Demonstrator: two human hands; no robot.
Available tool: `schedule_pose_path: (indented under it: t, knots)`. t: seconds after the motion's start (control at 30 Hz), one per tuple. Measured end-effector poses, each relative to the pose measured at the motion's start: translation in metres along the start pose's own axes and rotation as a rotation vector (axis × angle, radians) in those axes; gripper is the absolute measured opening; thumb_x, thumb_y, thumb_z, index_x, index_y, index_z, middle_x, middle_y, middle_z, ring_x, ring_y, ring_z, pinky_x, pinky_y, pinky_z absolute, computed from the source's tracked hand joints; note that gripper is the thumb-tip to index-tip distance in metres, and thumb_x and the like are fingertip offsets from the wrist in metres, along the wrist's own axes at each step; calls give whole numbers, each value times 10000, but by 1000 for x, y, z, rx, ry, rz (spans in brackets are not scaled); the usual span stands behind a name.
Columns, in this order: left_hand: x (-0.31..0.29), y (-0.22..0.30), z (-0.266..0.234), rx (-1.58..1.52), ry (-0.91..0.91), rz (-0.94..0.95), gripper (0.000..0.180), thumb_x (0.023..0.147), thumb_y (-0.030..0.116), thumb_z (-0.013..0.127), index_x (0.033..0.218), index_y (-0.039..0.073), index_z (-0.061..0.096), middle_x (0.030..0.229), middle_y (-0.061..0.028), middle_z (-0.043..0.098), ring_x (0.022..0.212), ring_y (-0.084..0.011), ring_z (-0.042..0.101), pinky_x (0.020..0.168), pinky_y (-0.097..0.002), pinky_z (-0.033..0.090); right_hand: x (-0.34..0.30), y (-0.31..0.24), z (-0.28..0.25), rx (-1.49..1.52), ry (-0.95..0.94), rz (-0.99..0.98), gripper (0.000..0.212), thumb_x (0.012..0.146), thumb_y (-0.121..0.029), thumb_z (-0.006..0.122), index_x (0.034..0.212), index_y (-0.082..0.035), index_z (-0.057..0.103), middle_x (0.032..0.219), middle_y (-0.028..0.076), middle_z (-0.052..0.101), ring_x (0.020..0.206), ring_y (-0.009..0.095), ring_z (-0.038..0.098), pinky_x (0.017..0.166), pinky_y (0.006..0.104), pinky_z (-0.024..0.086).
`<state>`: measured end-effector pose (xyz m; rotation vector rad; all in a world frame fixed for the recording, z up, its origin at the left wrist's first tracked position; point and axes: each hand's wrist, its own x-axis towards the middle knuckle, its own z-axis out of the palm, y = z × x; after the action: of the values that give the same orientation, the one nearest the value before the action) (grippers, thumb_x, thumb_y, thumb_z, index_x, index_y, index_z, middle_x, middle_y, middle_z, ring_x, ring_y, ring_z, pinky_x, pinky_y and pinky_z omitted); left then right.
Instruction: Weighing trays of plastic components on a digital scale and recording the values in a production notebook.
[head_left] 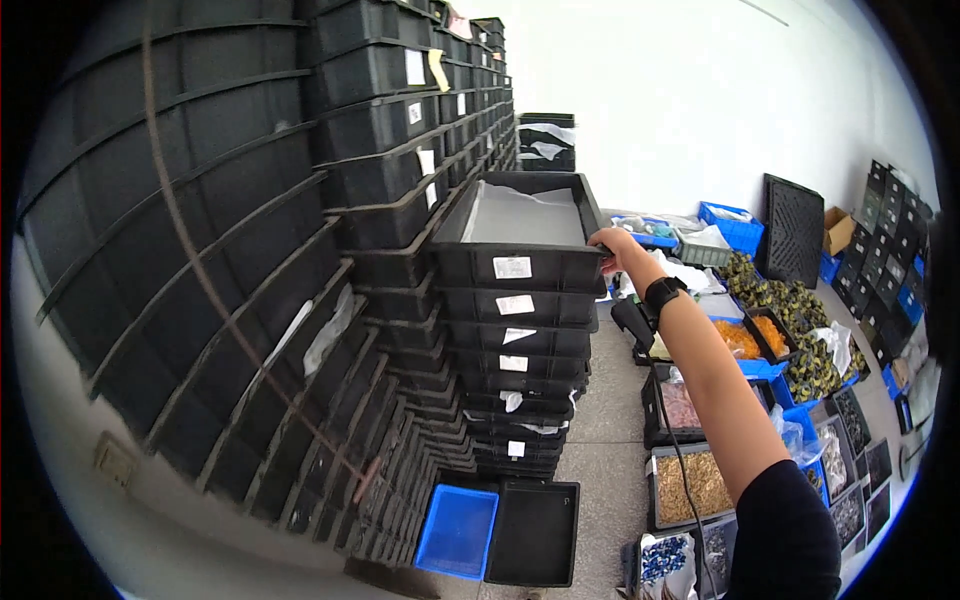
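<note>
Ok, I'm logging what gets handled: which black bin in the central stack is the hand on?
The top bin, with grey sheeting visible inside: the right hand holds its near right corner; it touches none of the bins below.

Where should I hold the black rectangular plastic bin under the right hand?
Probably grip the bin by its projecting rim, from the open right side, where the right hand holds the front corner; stacked black plastic bins crowd the bin's left.

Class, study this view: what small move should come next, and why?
Probably bring the left hand to the left side of the top black crate: the right hand grips only its right rim near the front corner, and the left hand is out of view.
</note>
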<state>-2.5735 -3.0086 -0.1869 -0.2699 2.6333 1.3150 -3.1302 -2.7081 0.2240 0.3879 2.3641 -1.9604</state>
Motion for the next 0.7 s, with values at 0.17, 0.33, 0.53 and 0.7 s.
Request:
schedule_pose_path:
  t: [0.17, 0.33, 0.53, 0.7]
  knots:
    - [26, -66, 3, 213, -210, 30, 314, 795, 235, 495, 1037, 37, 472, 923, -161, 539, 865, -277, 513, 765, -333, 414, 5, -4, 19, 55, 89, -12, 157, 534, -87, 646, 655, -13, 579, 675, 100, 585, 618, 194, 587, 577, 288, 485]
    - [90, 4, -46, 129, -289, -24, 271, 778, 179, 464, 1011, 44, 494, 927, -205, 539, 867, -348, 507, 735, -399, 403, -59, -12, -27, 10, 295, -358, 119, 519, -25, 554, 629, 18, 538, 593, 86, 518, 496, 170, 460, 460, 283, 348]
    - [135, 75, -57, -9, -277, 307, 279, 810, 212, 452, 1024, 38, 494, 942, -185, 549, 894, -313, 518, 759, -363, 405, -187, 40, -143, 123, 425, -477, 220, 571, -38, 525, 774, 32, 572, 661, 87, 573, 563, 158, 534, 549, 276, 436]
    - [187, 117, -30, -180, -538, 414, 260, 832, 157, 451, 1034, 0, 494, 938, -117, 559, 828, -199, 537, 737, -288, 424, -365, 115, -209, -321, 825, -284, 240, 579, -143, 601, 760, 10, 569, 611, 67, 543, 580, 131, 501, 558, 270, 407]
